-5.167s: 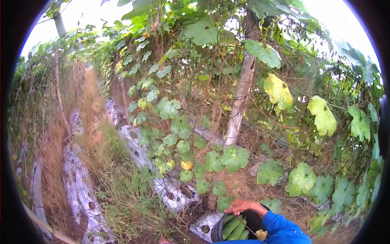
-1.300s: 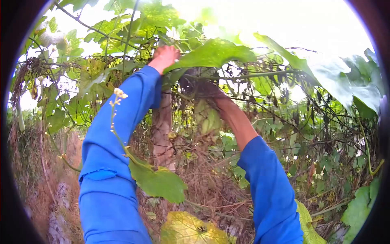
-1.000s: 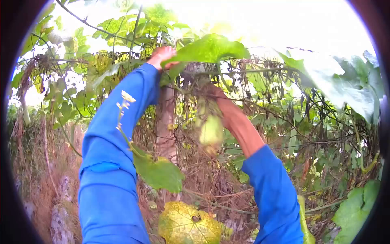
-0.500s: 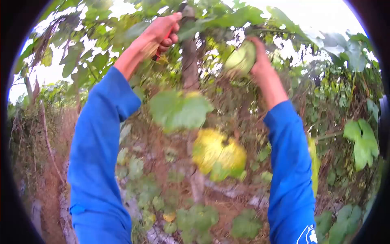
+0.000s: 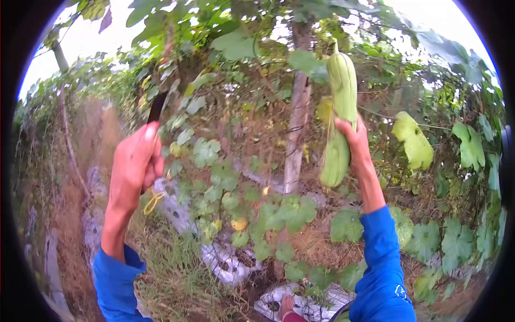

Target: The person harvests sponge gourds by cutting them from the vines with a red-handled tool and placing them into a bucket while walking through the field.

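Note:
My right hand (image 5: 358, 140) is wrapped round the middle of a long green luffa gourd (image 5: 341, 88), held upright with its short stem at the top. The gourd has dark lengthwise lines and hangs free of the vine. On the left, my left hand (image 5: 135, 161) is closed round the handle of a knife (image 5: 156, 107). Its dark, narrow blade points up, and my fingers cover the handle. A yellow loop of string (image 5: 153, 203) dangles below that hand.
A wooden post (image 5: 296, 129) stands just left of the gourd. Leafy vines (image 5: 236, 45) spread overhead and behind. Pale plastic sheeting (image 5: 228, 263) with holes covers parts of the ground, beside grass (image 5: 177, 268). A bare foot (image 5: 288, 305) shows at the bottom.
Both hands have come down from the leaves overhead. The luffa gourd, seen end-on and blurred before, now shows full length in my right hand. My left hand has moved left and down with the knife.

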